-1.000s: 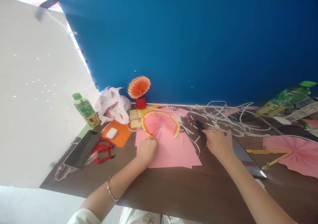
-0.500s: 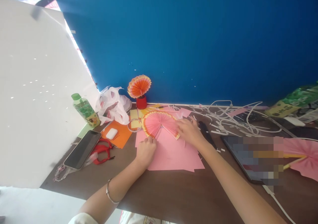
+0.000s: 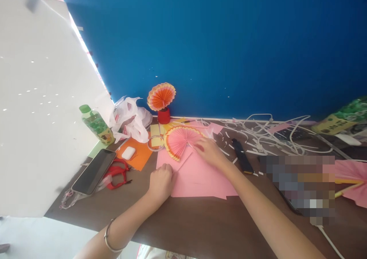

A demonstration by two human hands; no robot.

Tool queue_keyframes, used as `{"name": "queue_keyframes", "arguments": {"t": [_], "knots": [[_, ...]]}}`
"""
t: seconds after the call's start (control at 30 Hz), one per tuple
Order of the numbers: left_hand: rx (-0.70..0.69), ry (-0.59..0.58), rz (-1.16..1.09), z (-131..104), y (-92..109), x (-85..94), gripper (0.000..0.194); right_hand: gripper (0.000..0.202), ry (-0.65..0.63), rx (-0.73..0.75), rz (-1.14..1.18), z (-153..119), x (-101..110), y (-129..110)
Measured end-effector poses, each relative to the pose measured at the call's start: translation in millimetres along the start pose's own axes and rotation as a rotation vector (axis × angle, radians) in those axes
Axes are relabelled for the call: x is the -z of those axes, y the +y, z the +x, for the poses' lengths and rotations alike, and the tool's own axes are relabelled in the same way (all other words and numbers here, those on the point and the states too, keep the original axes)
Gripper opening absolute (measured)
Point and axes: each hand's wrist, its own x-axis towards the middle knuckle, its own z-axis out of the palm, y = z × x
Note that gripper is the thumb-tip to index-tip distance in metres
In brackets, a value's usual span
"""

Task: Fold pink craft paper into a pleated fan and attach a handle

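Note:
A pleated pink paper fan [image 3: 181, 138] with a yellow and orange edge lies spread in an arc on pink paper sheets [image 3: 200, 180]. My right hand [image 3: 210, 152] is at the fan's right side, its fingers bent and covering that end; what they pinch there is hidden. Below the fan's left end, my left hand [image 3: 162, 180] is closed at the left edge of the pink sheets. A thin pale strip [image 3: 185, 162] runs from beside its fingers towards my right hand.
An orange fan [image 3: 161, 97] stands in a red holder [image 3: 163, 116] by the blue wall. Around lie a phone [image 3: 94, 171], red scissors [image 3: 119, 175], a white case [image 3: 128, 153], a green bottle [image 3: 96, 125], a plastic bag [image 3: 130, 121], a black cutter [image 3: 242, 156] and white cables [image 3: 258, 140].
My left hand has moved down and left, off the fan's left end. My right hand has shifted slightly left, over the fan's right end. The thin strip now shows between the hands.

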Motion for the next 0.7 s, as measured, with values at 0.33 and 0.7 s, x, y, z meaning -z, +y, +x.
{"name": "queue_keyframes", "arguments": {"t": [0.33,0.7], "knots": [[0.001,0.006,-0.039,2.7,1.6,-5.2,0.015,0.026,-0.002,0.027,0.086,14.1,5.0,5.7],[-0.012,0.01,0.054,10.7,6.5,-11.7,0.021,0.025,-0.242,0.218,-0.05,40.7,0.4,4.3]]}}
